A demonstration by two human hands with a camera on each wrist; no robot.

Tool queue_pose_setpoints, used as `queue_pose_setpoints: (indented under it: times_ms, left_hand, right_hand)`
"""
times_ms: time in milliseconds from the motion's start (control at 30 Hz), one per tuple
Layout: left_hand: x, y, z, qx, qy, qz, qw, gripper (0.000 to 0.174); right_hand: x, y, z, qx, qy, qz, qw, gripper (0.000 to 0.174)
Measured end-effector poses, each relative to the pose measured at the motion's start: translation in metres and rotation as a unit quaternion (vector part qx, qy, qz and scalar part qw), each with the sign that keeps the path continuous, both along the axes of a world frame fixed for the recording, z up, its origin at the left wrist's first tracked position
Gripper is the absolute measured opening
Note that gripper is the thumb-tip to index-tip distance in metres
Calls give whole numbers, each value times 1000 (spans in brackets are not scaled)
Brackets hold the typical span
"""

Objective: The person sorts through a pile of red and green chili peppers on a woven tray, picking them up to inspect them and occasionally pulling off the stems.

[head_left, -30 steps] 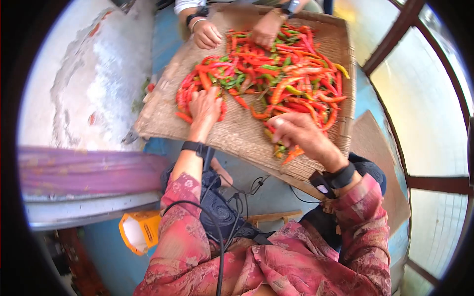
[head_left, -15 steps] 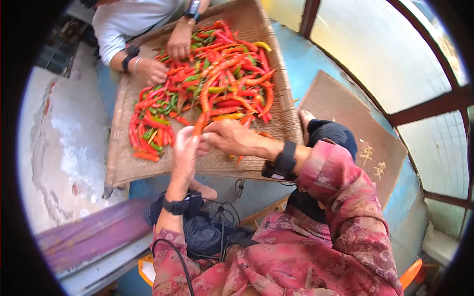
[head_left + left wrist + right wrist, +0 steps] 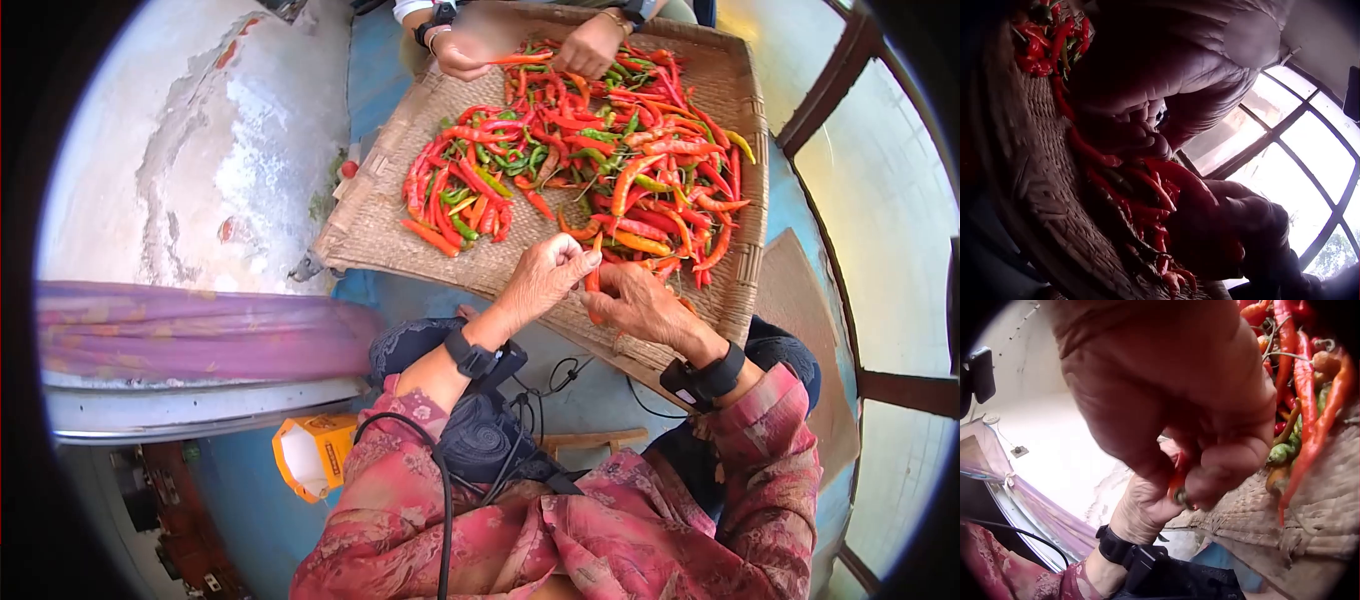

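Our right hand (image 3: 645,305) and left hand (image 3: 545,280) both pinch one red chili (image 3: 593,281) between them, long axis pointing away from us, stem end at the right fingertips. Chili heap (image 3: 640,150) lies just beyond, on the woven tray (image 3: 385,225).

Left hand (image 3: 546,276) pinching, just beside right hand (image 3: 645,305). Right hand also pinching, slightly nearer the body. Left forearm (image 3: 432,376) slants back and outward behind its hand; right forearm (image 3: 743,384) likewise.
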State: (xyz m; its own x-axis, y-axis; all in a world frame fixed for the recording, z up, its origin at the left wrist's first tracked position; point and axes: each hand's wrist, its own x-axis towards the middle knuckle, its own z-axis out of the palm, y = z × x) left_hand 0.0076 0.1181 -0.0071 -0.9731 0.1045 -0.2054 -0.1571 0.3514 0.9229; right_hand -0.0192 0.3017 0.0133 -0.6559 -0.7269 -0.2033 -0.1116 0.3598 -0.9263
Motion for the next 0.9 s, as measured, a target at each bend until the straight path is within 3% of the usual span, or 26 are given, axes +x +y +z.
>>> queue_pose_setpoints:
  times_ms: [100,133,167,233,267,333,367,433,533,567,667,733,800,867,900]
  left_hand:
    - [-7,-12,6,14,-24,42,999,27]
    - [-12,-20,10,8,-25,63,998,23]
    - [-19,-33,8,-6,29,89,996,18]
    - [-28,-58,25,-246,210,154,934,15]
    - [-31,-71,32,-316,232,176,903,13]
    - [-38,-102,24,-406,236,149,870,19]
    - [-40,-107,14,-408,236,151,869,19]
    - [-44,-111,3,-557,260,132,778,36]
    - [-56,-108,-12,-571,230,76,784,42]
    - [-59,-104,-17,-608,238,67,754,34]
    - [-61,-94,-10,-616,135,-7,776,26]
    - [-54,-83,-3,-617,203,0,760,16]
    - [-48,-67,10,-426,274,78,859,15]
    - [-40,-55,21,-378,292,109,872,15]
    - [-35,-53,25,-175,202,122,956,16]
  right_hand:
    - [0,3,-3,28,55,163,985,25]
    - [-2,3,1,25,57,168,984,25]
    - [-4,4,9,5,38,116,993,24]
    - [-12,8,22,-68,-5,11,998,26]
    - [-18,16,37,-125,-112,-52,984,27]
    - [-32,17,34,-306,-174,-189,917,33]
    - [-38,19,31,-322,-195,-205,903,35]
    - [-40,21,24,-341,-216,-221,888,36]
    - [-29,19,25,-216,-222,-167,936,40]
    - [-27,19,26,-190,-193,-140,953,38]
    - [-22,19,29,-144,-156,-99,972,37]
    - [-22,19,27,-141,-141,-77,977,37]
    - [-23,18,27,-137,-148,-67,977,36]
    - [-20,13,23,-134,-90,-70,984,34]
    - [-20,12,17,-143,-92,-61,983,35]
